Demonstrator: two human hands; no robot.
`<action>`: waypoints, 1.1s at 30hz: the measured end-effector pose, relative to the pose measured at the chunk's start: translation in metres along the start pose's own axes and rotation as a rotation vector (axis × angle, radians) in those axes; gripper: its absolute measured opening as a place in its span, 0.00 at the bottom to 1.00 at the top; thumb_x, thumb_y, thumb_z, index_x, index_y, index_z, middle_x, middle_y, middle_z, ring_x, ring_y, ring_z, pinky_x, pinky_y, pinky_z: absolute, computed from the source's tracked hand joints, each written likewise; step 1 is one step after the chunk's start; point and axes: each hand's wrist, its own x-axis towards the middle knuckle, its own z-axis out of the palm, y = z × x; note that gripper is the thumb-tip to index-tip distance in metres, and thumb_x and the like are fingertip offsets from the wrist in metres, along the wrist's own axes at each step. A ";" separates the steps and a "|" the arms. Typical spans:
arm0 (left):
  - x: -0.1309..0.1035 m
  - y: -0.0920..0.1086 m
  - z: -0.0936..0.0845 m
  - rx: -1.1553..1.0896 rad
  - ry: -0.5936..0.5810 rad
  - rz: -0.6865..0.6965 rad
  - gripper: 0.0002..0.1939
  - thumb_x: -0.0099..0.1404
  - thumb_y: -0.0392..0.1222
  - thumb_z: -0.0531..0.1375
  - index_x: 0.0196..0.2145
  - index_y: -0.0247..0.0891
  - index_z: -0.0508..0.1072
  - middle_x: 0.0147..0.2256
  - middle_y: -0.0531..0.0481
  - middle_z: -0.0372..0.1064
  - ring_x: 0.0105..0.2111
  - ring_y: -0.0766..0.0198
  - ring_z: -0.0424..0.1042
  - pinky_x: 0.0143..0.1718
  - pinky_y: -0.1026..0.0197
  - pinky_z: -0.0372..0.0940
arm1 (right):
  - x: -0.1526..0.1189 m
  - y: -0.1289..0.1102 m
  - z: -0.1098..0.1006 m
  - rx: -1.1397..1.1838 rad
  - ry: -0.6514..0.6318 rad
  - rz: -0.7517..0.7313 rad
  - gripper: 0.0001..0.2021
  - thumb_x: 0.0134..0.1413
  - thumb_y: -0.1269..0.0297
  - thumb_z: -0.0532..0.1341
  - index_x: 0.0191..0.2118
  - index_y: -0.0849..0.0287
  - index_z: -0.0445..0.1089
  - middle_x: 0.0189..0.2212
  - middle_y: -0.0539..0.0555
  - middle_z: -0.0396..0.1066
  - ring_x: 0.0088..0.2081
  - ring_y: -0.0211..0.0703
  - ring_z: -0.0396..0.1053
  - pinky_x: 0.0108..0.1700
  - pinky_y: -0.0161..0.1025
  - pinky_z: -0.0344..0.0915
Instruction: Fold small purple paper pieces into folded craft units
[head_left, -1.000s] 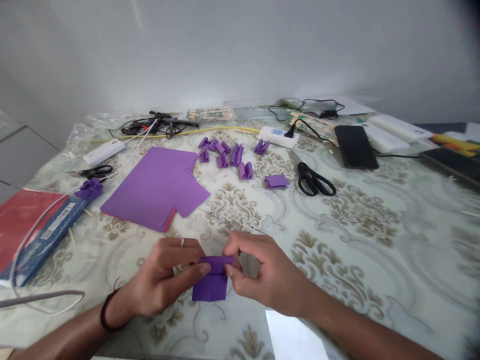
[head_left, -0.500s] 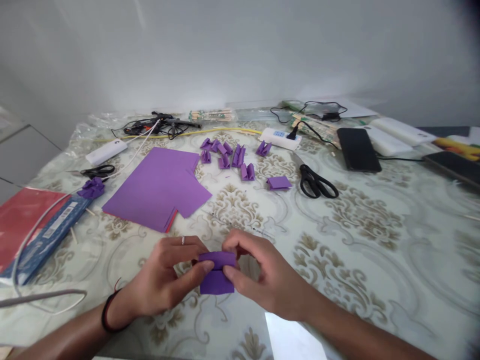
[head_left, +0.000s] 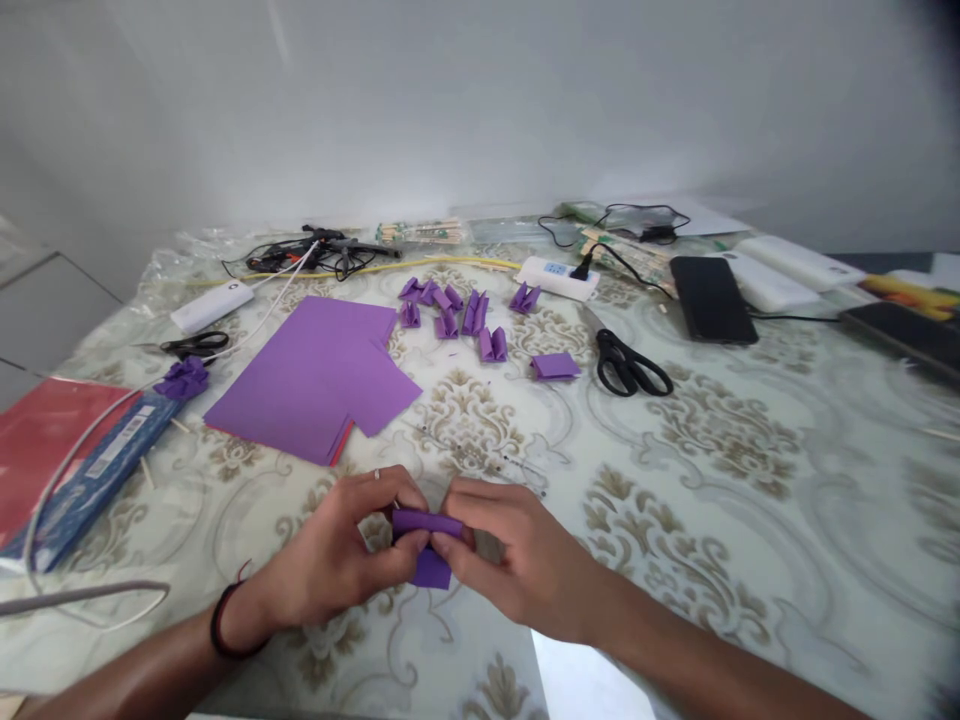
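Note:
Between both hands is a small piece of purple paper (head_left: 427, 522), its upper part folded and its lower flap pointing toward me. My left hand (head_left: 356, 540) pinches its left side, with the thumb on the near face and the fingers behind. From the right, my right hand (head_left: 506, 550) pinches it the same way, and the two thumb tips nearly meet at the fold. The fingertips behind the paper are partly hidden. Farther back lie several folded purple paper pieces (head_left: 475, 313) and a flat folded purple piece (head_left: 555, 366).
Left of centre lies a stack of purple sheets (head_left: 300, 375). Black-handled scissors (head_left: 630, 365) rest at right, near a black phone (head_left: 712, 300) and a white power strip (head_left: 559, 277). A second pair of scissors (head_left: 195, 345) and a blue-and-red packet (head_left: 97, 470) are at left.
My thumbs have moved inward along the purple paper and are closer together. The paper's upper part has tilted and folded over more. My right fingers have closed in behind it.

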 end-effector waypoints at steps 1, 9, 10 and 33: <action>0.000 0.000 0.000 -0.016 -0.003 -0.011 0.03 0.67 0.34 0.63 0.36 0.39 0.73 0.32 0.54 0.70 0.34 0.64 0.68 0.38 0.62 0.63 | 0.000 0.000 0.000 -0.004 -0.002 -0.011 0.13 0.65 0.69 0.60 0.27 0.57 0.60 0.26 0.47 0.59 0.28 0.37 0.60 0.31 0.37 0.55; 0.000 0.000 0.002 -0.048 -0.037 -0.055 0.04 0.62 0.32 0.62 0.36 0.38 0.73 0.31 0.55 0.68 0.32 0.64 0.65 0.37 0.62 0.61 | -0.002 -0.002 0.000 -0.084 -0.014 -0.073 0.15 0.63 0.72 0.58 0.26 0.55 0.55 0.25 0.46 0.56 0.27 0.38 0.56 0.30 0.39 0.53; 0.000 0.000 0.002 -0.050 -0.040 -0.064 0.04 0.62 0.32 0.62 0.35 0.38 0.73 0.31 0.55 0.68 0.32 0.64 0.65 0.36 0.62 0.61 | -0.002 -0.002 0.000 -0.096 -0.014 -0.075 0.15 0.63 0.72 0.58 0.26 0.55 0.54 0.25 0.46 0.56 0.27 0.38 0.56 0.30 0.39 0.53; 0.004 -0.009 -0.007 -0.350 0.044 -0.163 0.07 0.69 0.41 0.64 0.35 0.37 0.71 0.29 0.50 0.75 0.30 0.63 0.72 0.36 0.61 0.67 | 0.001 -0.009 -0.014 0.064 0.084 0.022 0.18 0.63 0.68 0.58 0.24 0.54 0.50 0.22 0.46 0.53 0.24 0.38 0.56 0.28 0.39 0.53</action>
